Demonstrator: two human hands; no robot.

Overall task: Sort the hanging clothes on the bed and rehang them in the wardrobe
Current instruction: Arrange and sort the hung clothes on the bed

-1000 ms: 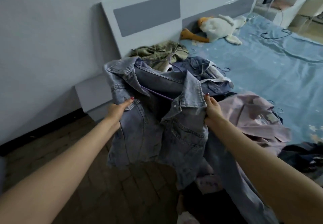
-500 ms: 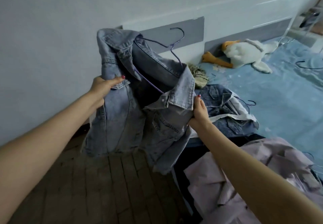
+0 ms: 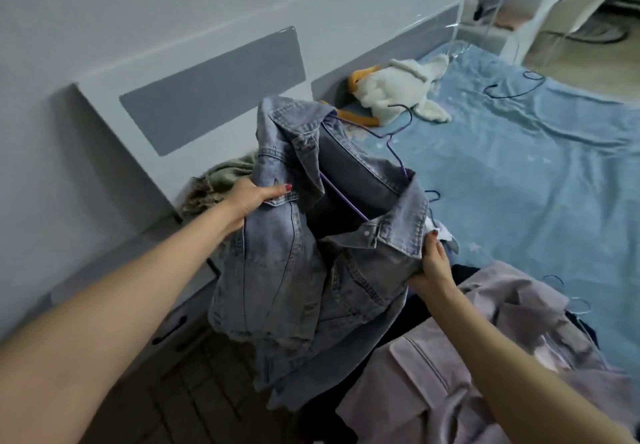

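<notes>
I hold a faded blue denim jacket (image 3: 298,270) up in front of me, over the edge of the bed (image 3: 519,184). My left hand (image 3: 254,197) grips its left front near the chest pocket. My right hand (image 3: 433,267) grips the right front under the collar. A thin purple wire hanger (image 3: 394,142) sits inside the jacket, its hook poking out above the collar. A pale lilac garment (image 3: 485,357) lies crumpled on the bed below my right arm. An olive green garment (image 3: 221,180) lies by the headboard, partly hidden behind the jacket.
A white plush goose (image 3: 398,87) lies against the grey-panelled headboard (image 3: 214,87). A dark loose hanger (image 3: 512,88) rests on the blue sheet at the far side. A bedside drawer unit (image 3: 180,322) stands to the left, wooden floor (image 3: 194,402) below. White shelves (image 3: 502,0) stand at the top right.
I have lowered the jacket and swung it right, so that it hangs over the bed's edge and covers the denim pile. My view has tilted toward the bed. Both hands keep their grip.
</notes>
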